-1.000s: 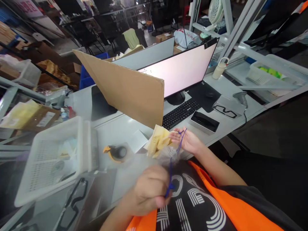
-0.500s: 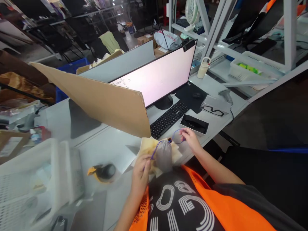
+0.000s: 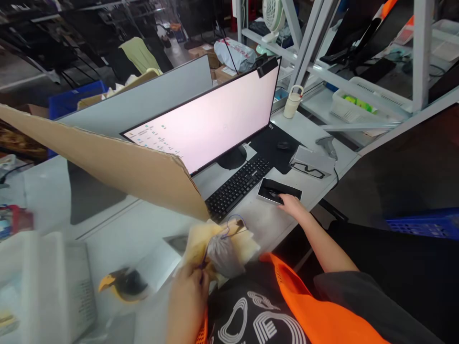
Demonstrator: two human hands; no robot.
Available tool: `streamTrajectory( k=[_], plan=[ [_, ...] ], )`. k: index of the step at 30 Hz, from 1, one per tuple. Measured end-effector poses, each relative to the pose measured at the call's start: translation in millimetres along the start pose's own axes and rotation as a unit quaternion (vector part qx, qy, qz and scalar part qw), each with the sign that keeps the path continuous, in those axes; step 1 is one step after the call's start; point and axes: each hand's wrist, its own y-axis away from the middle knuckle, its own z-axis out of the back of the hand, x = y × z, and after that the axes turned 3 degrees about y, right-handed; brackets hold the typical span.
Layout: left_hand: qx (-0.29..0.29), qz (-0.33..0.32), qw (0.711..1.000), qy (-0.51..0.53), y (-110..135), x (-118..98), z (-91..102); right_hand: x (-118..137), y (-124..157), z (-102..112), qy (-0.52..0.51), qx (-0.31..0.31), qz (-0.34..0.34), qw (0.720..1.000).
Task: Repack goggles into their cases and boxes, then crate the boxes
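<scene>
My left hand (image 3: 191,289) is closed on the blue cord of a grey drawstring pouch (image 3: 224,255), and it is slightly blurred. The pouch lies tilted on a yellowish crumpled cloth or paper (image 3: 197,239) close to my body. My right hand (image 3: 291,205) is at the near edge of a small open box (image 3: 267,188) with a black inside and white rim. One finger reaches over the rim and the thumb seems to lie outside it, so the hand grips the wall. Something dark and glossy lies in the box.
A keyboard (image 3: 238,186), monitor (image 3: 215,119), mouse (image 3: 284,145) and white box with a glasses-like outline (image 3: 311,162) stand beyond. A cardboard sheet (image 3: 118,167) leans at left. A black-and-yellow object (image 3: 125,285) and white basket (image 3: 77,286) are nearer; a scanner (image 3: 327,143) sits at right.
My right hand has let go of the pouch's cord and moved right to the open box. My left hand still holds its cord, lower down. The view has turned right.
</scene>
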Motion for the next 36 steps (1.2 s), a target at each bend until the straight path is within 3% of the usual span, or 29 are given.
streamTrajectory(
  k=[5,11,17,20,24,26,28,30,33,36],
  plan=[
    [0.019,0.016,0.999,-0.032,1,-4,4.3,-2,3,-14,0.016,-0.084,0.025,0.996],
    [0.014,0.019,0.998,-0.054,-6,-12,12.7,-8,10,-18,-0.057,-0.141,0.109,0.982],
    [-0.026,0.032,0.997,-0.065,-6,-16,17.4,7,31,-21,-0.104,-0.220,0.192,0.951],
    [-0.046,0.031,0.997,-0.062,-9,-18,18.9,19,43,-6,-0.131,-0.280,0.186,0.933],
    [-0.107,0.038,0.993,-0.016,-14,-22,21.1,30,58,40,-0.249,-0.390,0.113,0.879],
    [-0.133,0.045,0.990,0.016,-15,-25,21.0,34,68,66,-0.277,-0.388,0.115,0.871],
    [-0.147,0.049,0.987,0.051,-16,-27,19.3,40,80,85,-0.251,-0.357,0.148,0.888],
    [-0.156,0.047,0.984,0.078,-15,-28,16.5,49,90,90,-0.208,-0.313,0.190,0.907],
    [-0.173,0.036,0.980,0.095,-14,-28,13.6,65,101,66,-0.191,-0.242,0.238,0.921],
    [-0.174,0.052,0.979,0.093,-15,-27,14.8,76,104,14,-0.180,-0.196,0.248,0.931]
  ],
)
